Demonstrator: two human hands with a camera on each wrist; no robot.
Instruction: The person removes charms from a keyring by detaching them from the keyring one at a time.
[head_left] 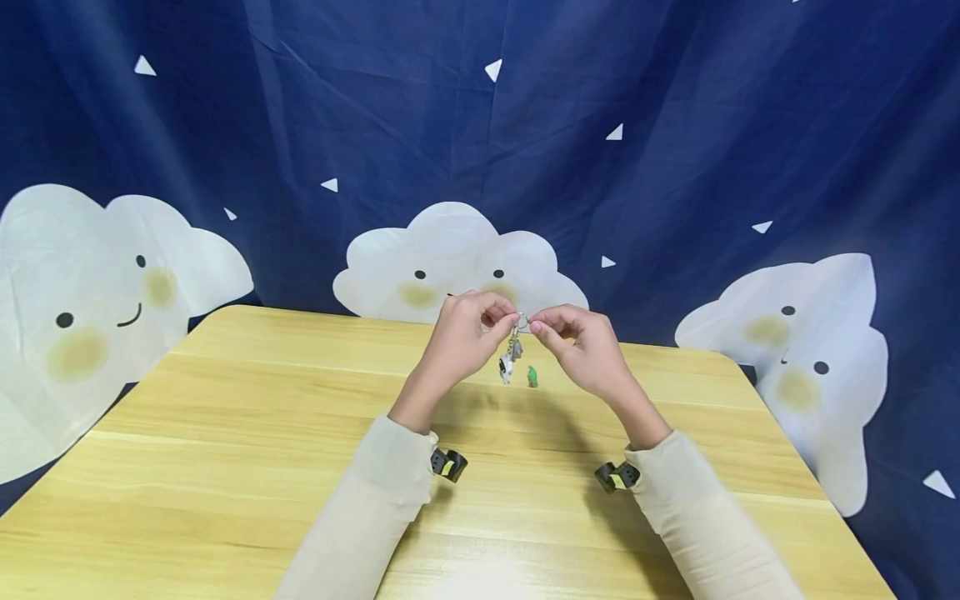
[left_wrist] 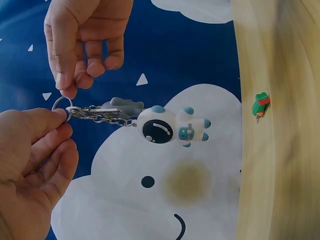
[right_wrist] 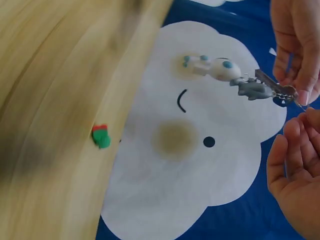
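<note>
Both hands meet above the far part of the table around a metal key ring [left_wrist: 62, 98]. My left hand [head_left: 467, 337] pinches the ring between thumb and forefinger. On the opposite side, my right hand [head_left: 583, 346] pinches the ring too, thumb and forefinger at its edge. From the ring hang a white astronaut figure [left_wrist: 172, 127] with a dark visor on a chain, a grey charm [left_wrist: 127, 107] and a flat metal key [right_wrist: 267, 81]. A small green and red charm [head_left: 532, 377] lies apart on the tabletop, with a bit of chain on it.
The light wooden table [head_left: 225, 467] has rounded far corners. Behind it hangs a dark blue curtain [head_left: 412, 100] with white clouds and triangles. A small black camera is strapped at each wrist, next to the light sleeves [head_left: 352, 517].
</note>
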